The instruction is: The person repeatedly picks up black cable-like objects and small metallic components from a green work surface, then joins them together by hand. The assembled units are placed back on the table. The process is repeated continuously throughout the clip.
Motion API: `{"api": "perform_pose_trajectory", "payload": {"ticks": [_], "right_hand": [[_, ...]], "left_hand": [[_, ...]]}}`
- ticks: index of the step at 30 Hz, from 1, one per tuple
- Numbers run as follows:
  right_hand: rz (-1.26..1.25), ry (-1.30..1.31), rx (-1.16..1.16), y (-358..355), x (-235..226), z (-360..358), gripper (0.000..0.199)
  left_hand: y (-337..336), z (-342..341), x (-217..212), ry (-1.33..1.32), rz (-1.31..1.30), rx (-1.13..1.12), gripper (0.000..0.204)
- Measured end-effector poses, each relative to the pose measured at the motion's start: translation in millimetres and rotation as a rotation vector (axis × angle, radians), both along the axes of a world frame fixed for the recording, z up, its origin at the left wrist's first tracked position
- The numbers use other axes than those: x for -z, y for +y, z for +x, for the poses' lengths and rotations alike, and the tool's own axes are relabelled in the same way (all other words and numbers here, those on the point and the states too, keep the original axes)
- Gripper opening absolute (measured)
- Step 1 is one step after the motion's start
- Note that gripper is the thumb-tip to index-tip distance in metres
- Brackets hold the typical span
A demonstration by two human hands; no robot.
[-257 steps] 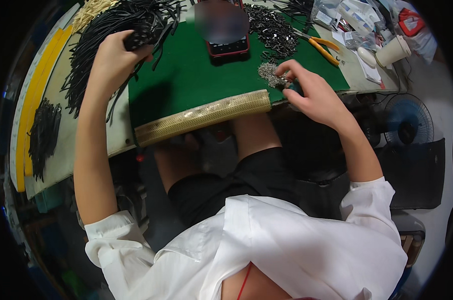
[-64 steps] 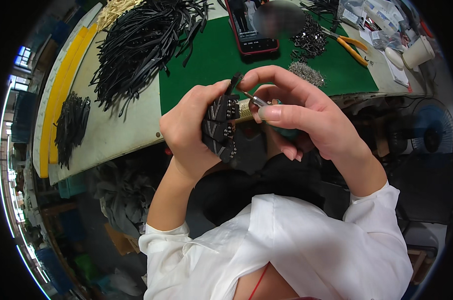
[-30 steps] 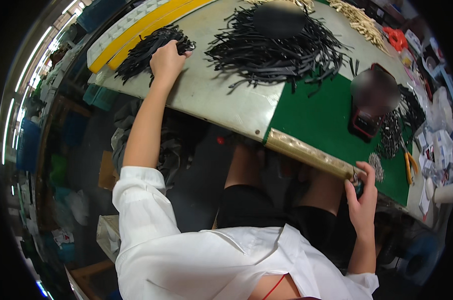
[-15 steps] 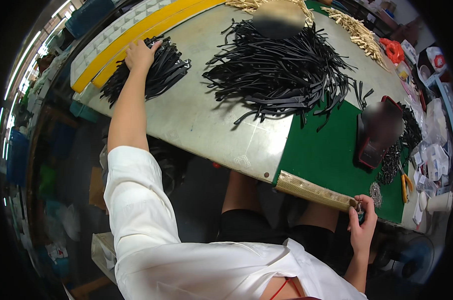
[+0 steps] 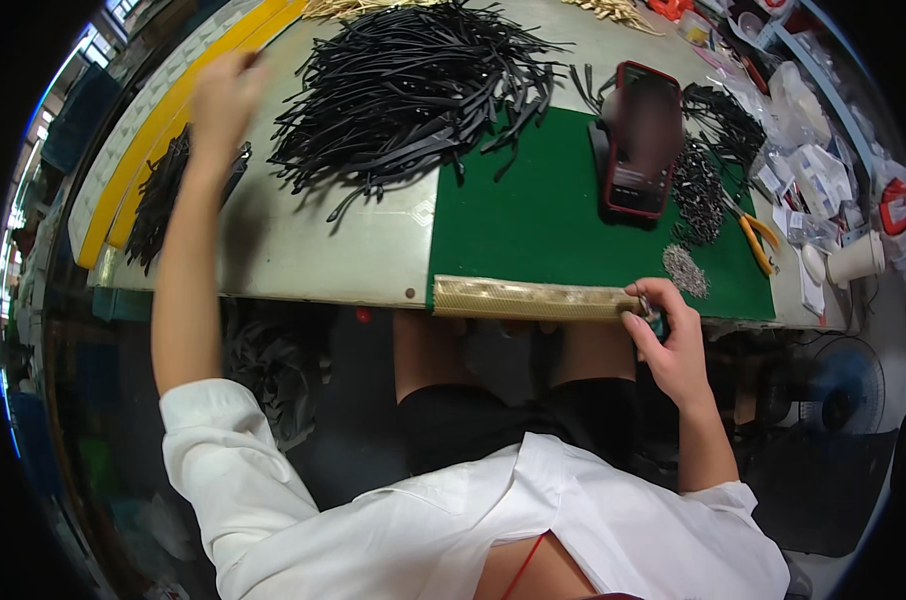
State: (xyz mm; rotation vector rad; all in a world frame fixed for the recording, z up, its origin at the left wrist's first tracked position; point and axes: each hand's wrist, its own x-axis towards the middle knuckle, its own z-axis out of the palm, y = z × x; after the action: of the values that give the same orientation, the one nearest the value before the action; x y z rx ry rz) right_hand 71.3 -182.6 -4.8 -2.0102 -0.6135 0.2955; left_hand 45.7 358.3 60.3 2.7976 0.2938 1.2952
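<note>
My left hand [image 5: 225, 95], smeared by motion, is raised over the far left of the table, above a small bundle of black eyeglass temples [image 5: 161, 200]. Whether it grips anything is not clear. A much larger heap of black eyeglass temples [image 5: 413, 95] spreads across the table's far middle. At the near edge, my right hand [image 5: 675, 345] has thumb and fingers closed around a small tool with a teal handle [image 5: 657, 322], mostly hidden in the palm. Its fingertips are at the right end of a gold patterned edge strip [image 5: 528, 298].
A green mat [image 5: 533, 215] carries a propped phone [image 5: 641, 140], dark metal parts [image 5: 698, 190], a small silver heap [image 5: 685, 270] and yellow-handled pliers [image 5: 755, 238]. Yellow bars [image 5: 158, 130] border the left. Plastic bags [image 5: 808, 150] and a white cup [image 5: 857, 257] crowd the right.
My view has turned to the right. My left hand has lifted off the small bundle of temples. My right hand stays at the strip's right end with the teal-handled tool.
</note>
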Motion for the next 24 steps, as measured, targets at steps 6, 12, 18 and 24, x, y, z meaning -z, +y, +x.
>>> {"api": "perform_pose_trajectory", "payload": {"ticks": [6,12,18,24], "right_hand": [[0.077,-0.016,-0.085,-7.5,4.2,2.8,0.027],[0.108,-0.012,-0.147,-16.7,3.1,5.1,0.026],[0.134,0.018,-0.180,-20.4,5.8,11.1,0.029],[0.133,-0.039,-0.202,-24.2,10.3,11.9,0.029]], "left_hand": [[-182.4,7.6,46.2,0.666,0.187,-0.012,0.045],[-167.5,43.2,64.2,0.752,0.140,-0.138,0.037],[-155.3,45.1,84.4,0.639,0.257,-0.085,0.018],[-184.8,-0.2,85.2,0.499,0.234,0.143,0.058]]}}
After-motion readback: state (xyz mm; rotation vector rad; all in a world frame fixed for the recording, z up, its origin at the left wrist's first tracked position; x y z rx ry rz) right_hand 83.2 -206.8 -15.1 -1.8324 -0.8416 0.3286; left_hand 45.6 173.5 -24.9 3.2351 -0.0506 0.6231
